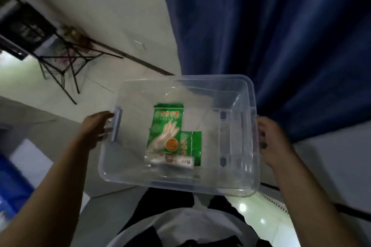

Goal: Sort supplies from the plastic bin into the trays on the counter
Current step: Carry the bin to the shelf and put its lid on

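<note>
Presently both forearms reach forward; left hand (98, 128) and right hand (273, 142) each grip a side handle of the clear plastic bin (180, 78), held before the body; green glove packets (164, 130) lie flat inside

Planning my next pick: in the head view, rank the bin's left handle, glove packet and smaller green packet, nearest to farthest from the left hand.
1. Left handle, at the left hand.
2. Glove packet, middle of the bin.
3. Smaller green packet, just right of it.
</note>
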Action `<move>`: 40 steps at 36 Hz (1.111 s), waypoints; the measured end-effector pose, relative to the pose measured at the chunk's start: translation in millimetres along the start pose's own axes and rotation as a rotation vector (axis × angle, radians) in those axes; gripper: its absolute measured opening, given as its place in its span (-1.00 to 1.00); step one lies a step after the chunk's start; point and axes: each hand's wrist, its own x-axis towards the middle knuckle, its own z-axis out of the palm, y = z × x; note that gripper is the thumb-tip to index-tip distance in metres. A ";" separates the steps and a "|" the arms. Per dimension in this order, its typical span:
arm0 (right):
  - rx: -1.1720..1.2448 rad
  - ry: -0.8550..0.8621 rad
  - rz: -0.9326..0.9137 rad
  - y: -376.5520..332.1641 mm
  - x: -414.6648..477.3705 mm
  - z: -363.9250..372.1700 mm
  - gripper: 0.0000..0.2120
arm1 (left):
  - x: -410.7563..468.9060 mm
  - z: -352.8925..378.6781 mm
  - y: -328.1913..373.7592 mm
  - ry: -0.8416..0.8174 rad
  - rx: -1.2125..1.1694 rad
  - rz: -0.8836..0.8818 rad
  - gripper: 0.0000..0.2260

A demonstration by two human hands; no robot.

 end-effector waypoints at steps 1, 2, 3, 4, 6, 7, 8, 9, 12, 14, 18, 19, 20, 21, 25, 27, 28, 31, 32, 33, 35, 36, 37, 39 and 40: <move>-0.034 -0.010 0.000 -11.9 12.7 11.2 -0.88 | 2.3 -4.2 -4.4 0.025 -0.022 -0.012 -0.76; -0.061 -0.021 -0.001 -22.9 24.4 23.1 -0.90 | 5.8 -8.2 -8.5 0.046 -0.042 -0.027 -0.75; -0.087 -0.033 0.000 -33.0 35.6 35.6 -0.89 | 10.3 -12.0 -12.2 0.061 -0.059 -0.044 -0.73; -0.112 -0.046 -0.002 -42.4 45.5 48.8 -0.86 | 15.1 -15.3 -14.7 0.066 -0.068 -0.060 -0.71; -0.157 -0.072 -0.020 -59.6 60.8 78.2 -0.81 | 27.2 -20.4 -14.5 0.051 -0.073 -0.080 -0.68; -0.183 -0.083 -0.030 -67.0 67.8 93.0 -0.81 | 34.4 -23.0 -13.8 0.047 -0.073 -0.085 -0.66; -0.208 -0.093 -0.043 -74.4 73.6 108.3 -0.81 | 42.9 -26.1 -12.6 0.050 -0.077 -0.088 -0.64; -0.227 -0.096 -0.059 -81.6 79.4 123.4 -0.82 | 51.6 -29.0 -10.3 0.053 -0.088 -0.091 -0.64; -0.257 -0.084 -0.092 -105.1 90.9 172.1 -0.70 | 78.9 -40.6 0.8 0.057 -0.160 -0.100 -0.64; -0.281 -0.071 -0.107 -123.9 95.5 206.8 -0.65 | 96.6 -52.2 12.6 0.060 -0.232 -0.120 -0.69; -0.372 -0.113 -0.164 -161.1 98.1 271.5 -0.73 | 125.5 -79.0 39.8 0.091 -0.359 -0.125 -0.80; -0.396 -0.131 -0.187 -168.8 100.1 287.7 -0.76 | 133.1 -86.8 46.9 0.092 -0.379 -0.116 -0.81; -0.416 -0.144 -0.215 -175.5 103.0 304.2 -0.78 | 141.9 -94.5 53.1 0.096 -0.398 -0.110 -0.81; -0.434 -0.152 -0.245 -181.5 106.7 320.7 -0.80 | 150.2 -101.8 59.1 0.101 -0.417 -0.107 -0.81; -0.485 -0.206 -0.282 -204.1 122.9 386.5 -0.88 | 182.1 -126.5 79.5 0.155 -0.476 -0.115 -0.87; -0.491 -0.240 -0.270 -216.1 134.2 416.3 -0.89 | 196.5 -138.3 91.2 0.182 -0.508 -0.132 -0.88; -0.496 -0.248 -0.265 -222.3 140.6 431.2 -0.88 | 203.8 -144.6 96.6 0.194 -0.515 -0.144 -0.90; -0.517 -0.259 -0.264 -241.4 167.6 478.5 -0.91 | 226.7 -163.8 111.9 0.236 -0.507 -0.183 -0.93; -0.534 -0.253 -0.271 -246.8 177.7 495.0 -0.92 | 235.6 -169.7 115.5 0.250 -0.511 -0.198 -0.93; -0.554 -0.255 -0.274 -251.8 190.0 512.5 -0.87 | 245.5 -175.2 119.5 0.266 -0.520 -0.214 -0.92; -0.602 -0.287 -0.254 -261.1 214.1 549.9 -0.82 | 266.3 -184.3 128.1 0.305 -0.544 -0.241 -0.87; -0.624 -0.318 -0.241 -265.6 226.5 571.1 -0.83 | 276.9 -188.3 133.0 0.331 -0.561 -0.250 -0.87; -0.646 -0.353 -0.226 -269.8 238.2 592.9 -0.85 | 286.8 -192.1 138.5 0.361 -0.577 -0.259 -0.90; -0.696 -0.412 -0.203 -277.2 258.2 637.4 -0.87 | 302.5 -199.3 149.3 0.400 -0.603 -0.296 -0.89; -0.719 -0.435 -0.201 -280.9 266.0 659.0 -0.87 | 308.8 -202.5 154.7 0.407 -0.618 -0.312 -0.81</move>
